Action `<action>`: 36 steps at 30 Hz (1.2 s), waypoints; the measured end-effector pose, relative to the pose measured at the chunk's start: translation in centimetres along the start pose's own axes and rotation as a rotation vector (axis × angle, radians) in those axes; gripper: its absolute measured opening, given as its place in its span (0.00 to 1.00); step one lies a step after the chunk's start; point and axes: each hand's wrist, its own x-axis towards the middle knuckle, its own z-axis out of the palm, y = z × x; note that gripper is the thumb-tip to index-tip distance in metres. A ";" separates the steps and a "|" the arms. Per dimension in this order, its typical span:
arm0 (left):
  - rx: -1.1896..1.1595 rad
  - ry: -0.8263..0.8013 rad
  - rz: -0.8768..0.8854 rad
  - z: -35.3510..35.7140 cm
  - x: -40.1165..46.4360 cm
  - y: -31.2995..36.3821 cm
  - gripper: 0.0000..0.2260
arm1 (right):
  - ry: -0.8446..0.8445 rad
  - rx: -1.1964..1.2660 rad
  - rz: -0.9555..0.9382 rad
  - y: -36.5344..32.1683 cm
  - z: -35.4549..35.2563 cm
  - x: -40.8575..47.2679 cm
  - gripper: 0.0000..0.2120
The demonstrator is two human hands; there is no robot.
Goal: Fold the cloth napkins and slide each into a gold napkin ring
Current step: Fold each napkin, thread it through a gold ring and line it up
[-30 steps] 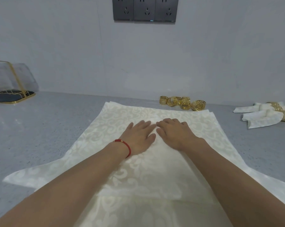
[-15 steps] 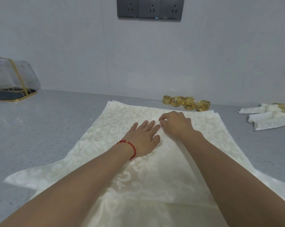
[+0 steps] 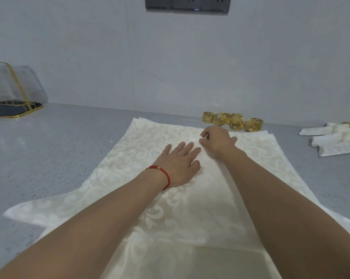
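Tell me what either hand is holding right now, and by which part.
The left hand lies flat on the cream napkin, holding nothing. The right hand curls over it; a pinch cannot be told.

Pale grey wall (image 3: 170,63) filling the upper frame, dark grey row of power sockets (image 3: 187,4) at top centre, speckled grey countertop (image 3: 55,150) below, gold-trimmed mesh cover on a dark tray (image 3: 13,91) at far left, soft even light
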 end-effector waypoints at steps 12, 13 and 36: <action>-0.408 0.048 -0.243 -5.6 1.7 0.0 0.10 | 0.082 0.166 -0.272 1.3 -0.1 -1.0 0.11; -0.396 0.094 -0.251 -5.5 2.3 -0.2 0.10 | 0.074 0.157 -0.277 1.4 -0.2 -1.2 0.13; 0.017 0.262 -0.164 -4.4 5.7 0.8 0.08 | 0.098 0.166 -0.271 1.8 -0.2 -2.1 0.05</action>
